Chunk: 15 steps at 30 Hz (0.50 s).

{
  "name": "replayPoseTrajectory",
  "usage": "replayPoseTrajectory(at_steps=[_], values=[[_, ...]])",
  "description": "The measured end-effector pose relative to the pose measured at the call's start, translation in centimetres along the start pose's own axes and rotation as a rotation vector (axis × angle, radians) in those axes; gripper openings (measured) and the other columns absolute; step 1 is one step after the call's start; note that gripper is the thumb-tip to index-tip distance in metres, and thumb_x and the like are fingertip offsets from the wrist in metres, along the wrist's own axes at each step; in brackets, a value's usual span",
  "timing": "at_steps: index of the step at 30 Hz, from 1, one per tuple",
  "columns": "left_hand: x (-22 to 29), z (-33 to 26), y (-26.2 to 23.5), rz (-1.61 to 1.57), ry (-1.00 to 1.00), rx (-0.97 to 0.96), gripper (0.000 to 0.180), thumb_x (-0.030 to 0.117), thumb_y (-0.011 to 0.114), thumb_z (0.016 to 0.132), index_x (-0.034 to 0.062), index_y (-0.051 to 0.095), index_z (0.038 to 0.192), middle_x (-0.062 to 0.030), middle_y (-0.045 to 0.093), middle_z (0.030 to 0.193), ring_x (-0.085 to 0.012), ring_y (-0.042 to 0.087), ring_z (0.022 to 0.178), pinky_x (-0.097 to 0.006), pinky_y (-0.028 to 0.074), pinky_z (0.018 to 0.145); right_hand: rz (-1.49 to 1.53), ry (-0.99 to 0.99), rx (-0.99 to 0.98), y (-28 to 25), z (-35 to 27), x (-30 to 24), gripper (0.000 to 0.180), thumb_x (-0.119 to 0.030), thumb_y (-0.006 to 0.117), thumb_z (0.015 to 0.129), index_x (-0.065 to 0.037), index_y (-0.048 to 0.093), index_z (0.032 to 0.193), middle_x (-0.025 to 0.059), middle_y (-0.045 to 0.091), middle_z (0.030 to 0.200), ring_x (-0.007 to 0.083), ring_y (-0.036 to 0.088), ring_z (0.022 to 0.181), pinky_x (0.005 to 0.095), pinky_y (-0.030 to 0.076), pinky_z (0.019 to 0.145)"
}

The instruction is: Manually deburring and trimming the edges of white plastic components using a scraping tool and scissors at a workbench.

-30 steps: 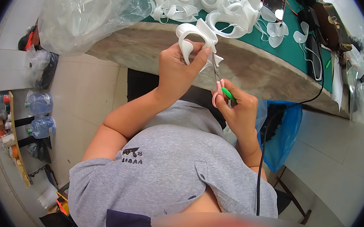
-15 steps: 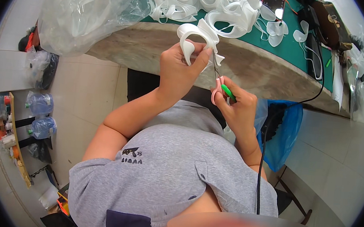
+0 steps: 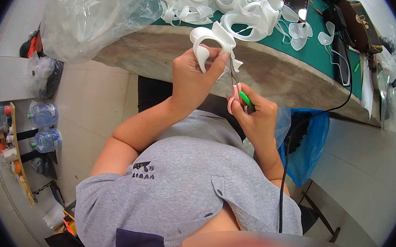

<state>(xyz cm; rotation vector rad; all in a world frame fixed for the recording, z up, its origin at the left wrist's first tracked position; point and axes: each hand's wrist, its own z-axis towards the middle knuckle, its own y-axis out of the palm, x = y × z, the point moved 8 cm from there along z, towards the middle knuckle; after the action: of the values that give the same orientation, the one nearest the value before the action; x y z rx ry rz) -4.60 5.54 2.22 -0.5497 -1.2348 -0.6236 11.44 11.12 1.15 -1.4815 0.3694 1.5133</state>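
My left hand pinches a curled white strip of smooth, flexible sheet in front of the table edge. My right hand is closed round the handles of small scissors, one loop pink and the other bright green. The scissor blades point up and meet the strip's right side, close to my left thumb. A small white flap sticks out just right of the blades. How deep the blades reach into the strip is hidden. Beyond my hands, a heap of similar white curled pieces lies on the green mat.
A big clear plastic bag of white pieces hangs over the table's left edge. Small white cut pieces, a phone and a black cable are at right. A blue bag hangs below; water bottles stand far left.
The scissor blades look a little wider apart at the strip. Both hands and the strip have otherwise barely shifted.
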Motion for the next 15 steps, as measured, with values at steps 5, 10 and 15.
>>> replayPoseTrajectory(at_steps=[5, 10, 15], values=[[-0.06, -0.13, 0.1, 0.013, 0.012, -0.006, 0.014, 0.01, 0.071, 0.083, -0.0029, 0.067, 0.086, -0.0048, 0.068, 0.074, -0.0067, 0.062, 0.067, -0.022, 0.048, 0.06, 0.011, 0.008, 0.006, 0.01, 0.09, 0.1, 0.031, -0.007, 0.067, 0.076, 0.002, 0.068, 0.106, 0.0032, 0.07, 0.071, 0.0012, 0.048, 0.05, 0.0187, 0.038, 0.047], [-0.45, -0.25, 0.13, 0.034, 0.023, -0.018, 0.014, 0.011, 0.071, 0.083, -0.0022, 0.068, 0.088, -0.0058, 0.068, 0.075, -0.0073, 0.062, 0.067, -0.022, 0.048, 0.06, -0.012, 0.012, 0.014, -0.22, 0.05, 0.55, 0.031, -0.007, 0.067, 0.076, 0.001, 0.068, 0.106, 0.0013, 0.068, 0.068, 0.0005, 0.046, 0.05, 0.0188, 0.036, 0.047], [-0.87, -0.02, -0.07, 0.069, 0.055, -0.058, 0.016, 0.012, 0.071, 0.083, -0.002, 0.068, 0.089, -0.0062, 0.067, 0.077, -0.0078, 0.061, 0.068, -0.024, 0.048, 0.06, 0.025, 0.053, -0.044, -0.61, 0.37, 0.39, 0.028, -0.006, 0.066, 0.077, 0.002, 0.068, 0.104, 0.001, 0.067, 0.068, 0.0002, 0.048, 0.054, 0.0176, 0.039, 0.05]])
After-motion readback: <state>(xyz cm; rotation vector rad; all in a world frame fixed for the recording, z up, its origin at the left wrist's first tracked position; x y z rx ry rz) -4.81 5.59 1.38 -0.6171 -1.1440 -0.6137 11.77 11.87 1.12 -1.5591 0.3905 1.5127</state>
